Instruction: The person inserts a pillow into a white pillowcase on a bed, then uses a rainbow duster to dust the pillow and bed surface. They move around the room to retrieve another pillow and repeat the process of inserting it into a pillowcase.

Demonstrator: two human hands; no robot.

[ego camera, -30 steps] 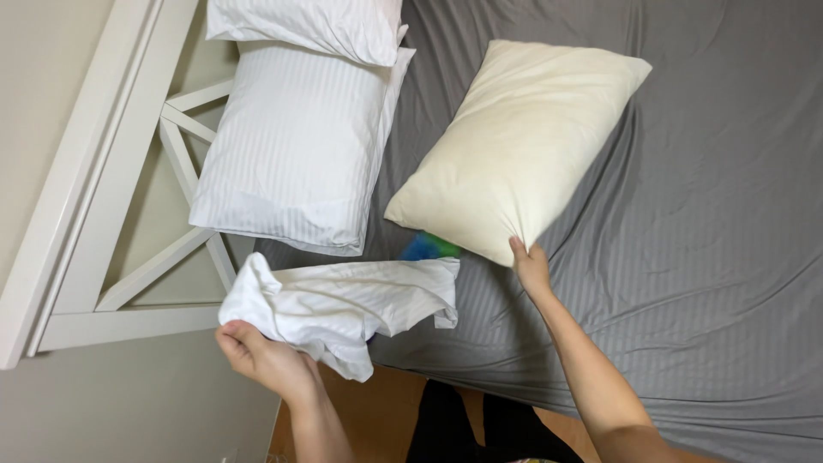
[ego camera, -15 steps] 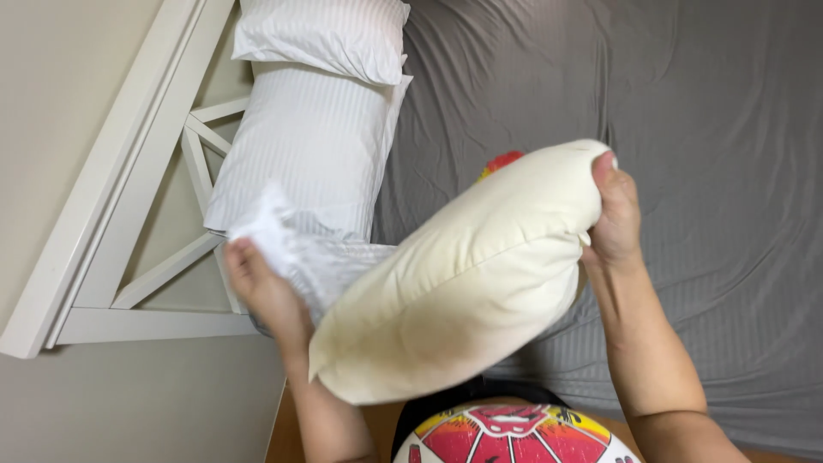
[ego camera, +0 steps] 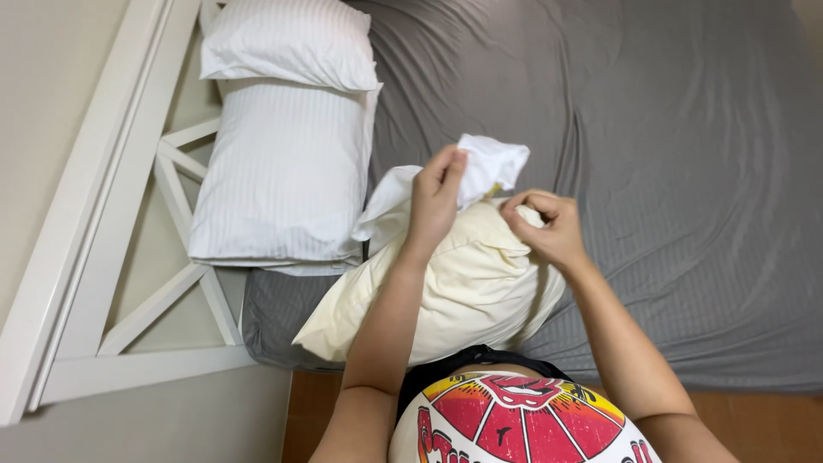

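The left hand (ego camera: pixel 437 190) is raised in front of the chest, its fingers pinched together on a bunched fold of the white pillowcase (ego camera: pixel 480 167). The cloth rises past the fingertips and spills back down on the thumb side, toward the dressed pillows. The right hand (ego camera: pixel 549 227) sits just beside it, lower and a little nearer the body, with fingers curled in and gripping the upper corner of the bare cream pillow (ego camera: pixel 446 291).

The pillow's long axis runs from that gripped corner down and away to the left, under the left forearm, so its far end hangs below the left elbow, near the edge of the mattress. The pillowcase lies directly above the pillow's upper end, touching it, and the left hand is the one holding it. Whether the case's mouth is open cannot be told; the fabric is crumpled.

Beyond the left hand, two white striped pillows (ego camera: pixel 287 171) lie stacked against the white headboard (ego camera: pixel 129 214). Beyond the right hand stretches the grey fitted sheet (ego camera: pixel 669 171).
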